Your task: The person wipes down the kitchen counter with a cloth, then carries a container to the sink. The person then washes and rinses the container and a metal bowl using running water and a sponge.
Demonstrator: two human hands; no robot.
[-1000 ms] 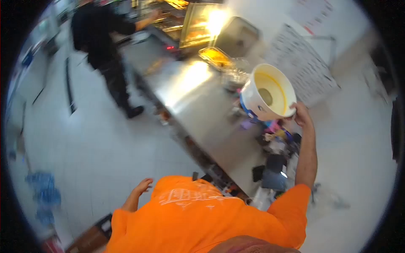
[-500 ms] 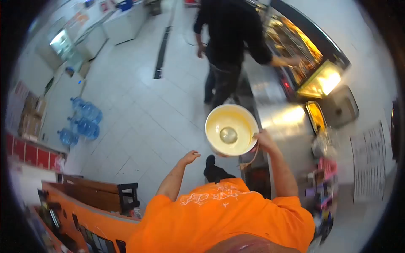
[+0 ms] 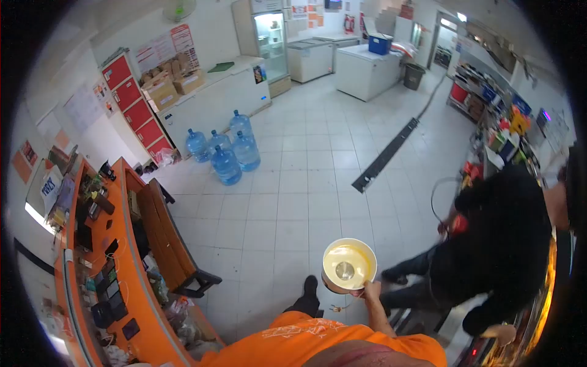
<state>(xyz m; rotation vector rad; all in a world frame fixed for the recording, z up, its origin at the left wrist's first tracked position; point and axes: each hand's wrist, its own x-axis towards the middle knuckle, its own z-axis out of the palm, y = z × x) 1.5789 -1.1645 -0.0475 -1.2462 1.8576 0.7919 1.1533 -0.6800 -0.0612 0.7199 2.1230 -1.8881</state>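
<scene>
One person (image 3: 498,241) in black stands at your right, five water bottles (image 3: 246,151) stand ahead, and one bucket (image 3: 335,259) is before you, clasped at its edge by your curled right hand (image 3: 370,293), while your left hand's state I cannot tell.

Over there a round white bucket (image 3: 349,264), its inside pale yellow with a greyish circle at the bottom, hangs in mid-air, open mouth up, its near rim gripped in the person's right hand (image 3: 370,292).
</scene>
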